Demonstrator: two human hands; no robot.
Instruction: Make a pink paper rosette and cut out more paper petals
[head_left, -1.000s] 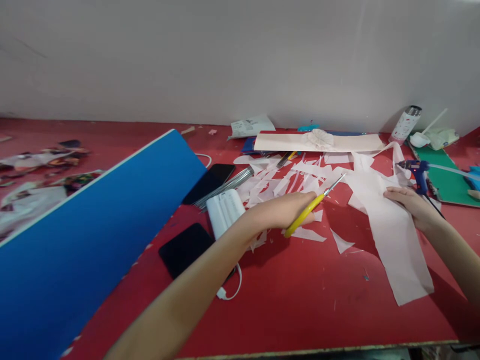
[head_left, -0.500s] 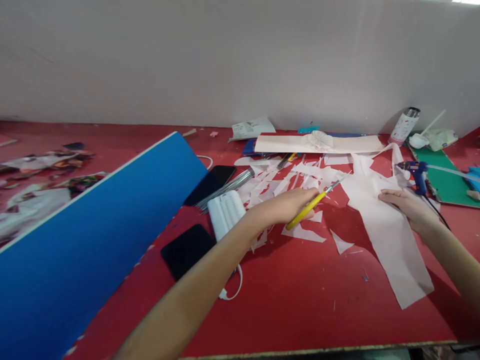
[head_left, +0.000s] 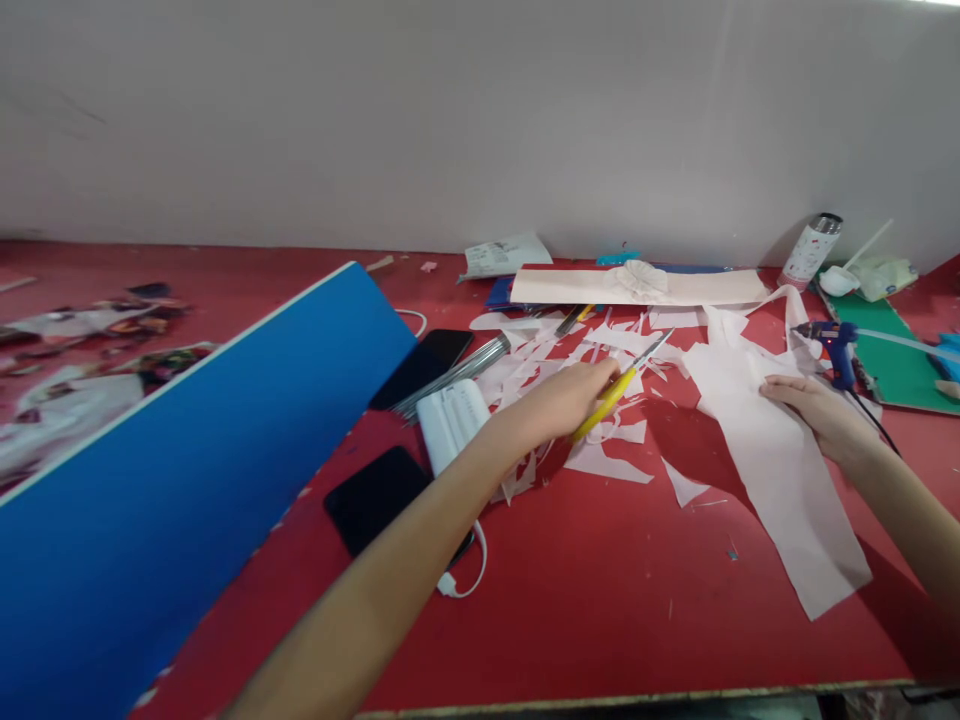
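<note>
head view: left grip (head_left: 576, 398) closed round yellow-handled scissors (head_left: 609, 408), blades angled forward and to the right, tip near the upper left edge of a pale pink sheet (head_left: 761, 450). right grip (head_left: 799, 402) grasping the sheet by its right side, fingertips over the material. sheet hangs toward the near edge of the red surface (head_left: 570, 610); shadow along its left side suggests that part is raised. blades are thin and slightly blurred at this range, so cannot tell whether they are parted or touching the sheet. loose scraps (head_left: 609, 463) lie just below and beyond the scissors. handling notes (judgement): hold the sheet taut from the right, since limp material would likely fold between the blades; steer the tip above the scraps so none is caught up; right fingers best placed well off the blade line. glue gun (head_left: 836, 345) stands just beyond the right grip, red light showing, nozzle near a narrow pale loop; treat it as hot, and any swing of the right wrist should stay clear of it.
</note>
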